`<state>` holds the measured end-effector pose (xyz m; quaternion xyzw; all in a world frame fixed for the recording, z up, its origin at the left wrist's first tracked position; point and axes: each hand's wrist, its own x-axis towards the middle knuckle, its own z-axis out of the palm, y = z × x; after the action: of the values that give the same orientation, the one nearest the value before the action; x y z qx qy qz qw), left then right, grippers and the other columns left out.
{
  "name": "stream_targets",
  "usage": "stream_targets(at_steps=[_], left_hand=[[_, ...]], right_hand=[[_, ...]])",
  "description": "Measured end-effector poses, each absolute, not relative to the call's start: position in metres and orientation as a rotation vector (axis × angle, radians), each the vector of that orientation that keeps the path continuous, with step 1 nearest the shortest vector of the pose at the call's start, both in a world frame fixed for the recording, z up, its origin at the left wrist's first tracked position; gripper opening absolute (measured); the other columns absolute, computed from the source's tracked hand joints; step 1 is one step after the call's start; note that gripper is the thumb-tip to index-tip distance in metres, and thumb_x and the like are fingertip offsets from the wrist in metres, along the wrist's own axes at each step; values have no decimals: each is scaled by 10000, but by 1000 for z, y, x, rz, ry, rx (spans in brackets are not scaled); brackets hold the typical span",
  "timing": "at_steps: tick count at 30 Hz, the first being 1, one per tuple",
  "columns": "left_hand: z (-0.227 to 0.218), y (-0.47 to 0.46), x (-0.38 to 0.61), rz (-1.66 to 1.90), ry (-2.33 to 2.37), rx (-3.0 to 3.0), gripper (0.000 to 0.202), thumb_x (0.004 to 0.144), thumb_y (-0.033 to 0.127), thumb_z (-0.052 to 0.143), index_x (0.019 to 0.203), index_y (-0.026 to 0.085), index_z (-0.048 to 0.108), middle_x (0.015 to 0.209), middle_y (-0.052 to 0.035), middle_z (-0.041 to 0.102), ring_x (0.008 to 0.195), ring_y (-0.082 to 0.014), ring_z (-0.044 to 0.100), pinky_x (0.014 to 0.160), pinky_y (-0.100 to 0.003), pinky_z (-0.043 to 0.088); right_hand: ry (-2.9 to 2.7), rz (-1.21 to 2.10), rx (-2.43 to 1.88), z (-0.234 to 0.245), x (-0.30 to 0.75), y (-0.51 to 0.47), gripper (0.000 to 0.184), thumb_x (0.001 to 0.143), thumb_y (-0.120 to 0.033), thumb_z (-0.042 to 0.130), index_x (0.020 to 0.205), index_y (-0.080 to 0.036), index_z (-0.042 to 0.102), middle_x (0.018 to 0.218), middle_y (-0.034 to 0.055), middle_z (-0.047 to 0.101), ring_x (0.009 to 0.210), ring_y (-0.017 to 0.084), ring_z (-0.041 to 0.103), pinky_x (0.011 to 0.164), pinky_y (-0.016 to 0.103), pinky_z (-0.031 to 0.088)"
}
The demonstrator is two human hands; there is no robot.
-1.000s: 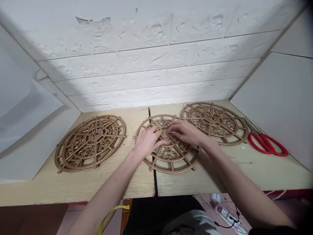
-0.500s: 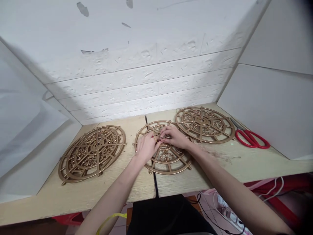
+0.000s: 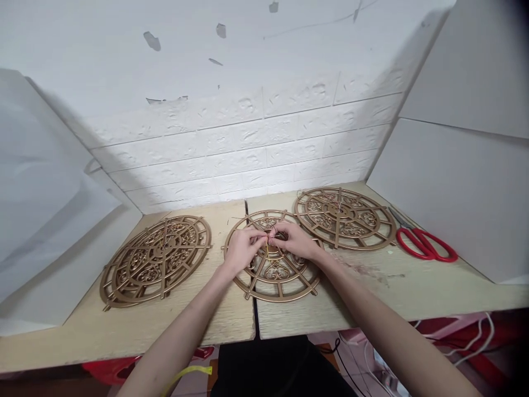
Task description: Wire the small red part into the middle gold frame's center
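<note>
A round, gold-coloured openwork disc [image 3: 276, 271] with spokes and scroll patterns lies flat in front of me, across the gap between two boards. Over its centre, my left hand [image 3: 243, 249] pinches with thumb and forefinger at a thin yellow strand [image 3: 267, 251]. My right hand [image 3: 294, 241] faces it from the other side, its fingertips pinched together on thin strands close to the left ones. A little red shows between the fingertips. The hands hide most of the disc's middle, and exactly how the strands run there I cannot tell.
More gold discs [image 3: 163, 248] lie overlapped on the left, and another gold disc group [image 3: 339, 212] sits at the back right. Red-handled scissors [image 3: 427, 245] rest by the right white panel [image 3: 454, 198]. A white brick-patterned wall [image 3: 248, 138] closes the back. Cables hang below the table edge.
My fingertips have come together in a clearer pinch over the disc's centre, and the yellow strand now hangs below them. The whole view has shifted slightly.
</note>
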<state>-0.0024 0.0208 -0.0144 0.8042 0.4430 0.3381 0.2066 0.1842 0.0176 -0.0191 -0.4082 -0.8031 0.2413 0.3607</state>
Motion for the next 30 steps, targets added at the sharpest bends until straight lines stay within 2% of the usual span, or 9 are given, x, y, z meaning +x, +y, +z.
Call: stream_targets(at_steps=[4,11,19,25,30], left_hand=[[-15,21,-1,988,1191,2052,176,771,268,616,858,164,729,745,-32,707,631,-142,591,599,-250,438],[-4,10,0,953,1156,2284,145,794,236,606,884,187,709,832,-28,714,739,-151,618,687,-263,455],[-2,7,1,839,1253,2443,118,805,214,594,892,199,673,770,-9,669,700,-143,580,659,-261,420],[-4,6,2,778,1285,2462,194,814,199,569,993,215,642,761,9,659,657,-143,557,625,-260,396],[-8,7,3,777,1220,2507,207,831,221,553,1013,218,651,790,-7,667,694,-157,574,656,-269,407]], right_hand=[[-2051,613,-1061,-21,183,19,137,793,-273,624,787,-142,666,783,37,662,751,167,582,719,275,409],[-2039,742,-999,-27,183,21,134,798,-257,609,782,-133,659,723,22,638,681,146,564,653,245,407],[-2020,776,-1043,-25,188,22,175,795,-290,611,840,-140,690,789,42,679,737,169,597,711,264,432],[-1996,780,-1081,-21,186,20,187,773,-310,626,797,-125,643,729,26,639,684,151,569,667,254,419],[-1892,873,-997,-27,184,22,250,716,-281,684,889,-133,581,801,34,645,722,153,586,688,264,446]])
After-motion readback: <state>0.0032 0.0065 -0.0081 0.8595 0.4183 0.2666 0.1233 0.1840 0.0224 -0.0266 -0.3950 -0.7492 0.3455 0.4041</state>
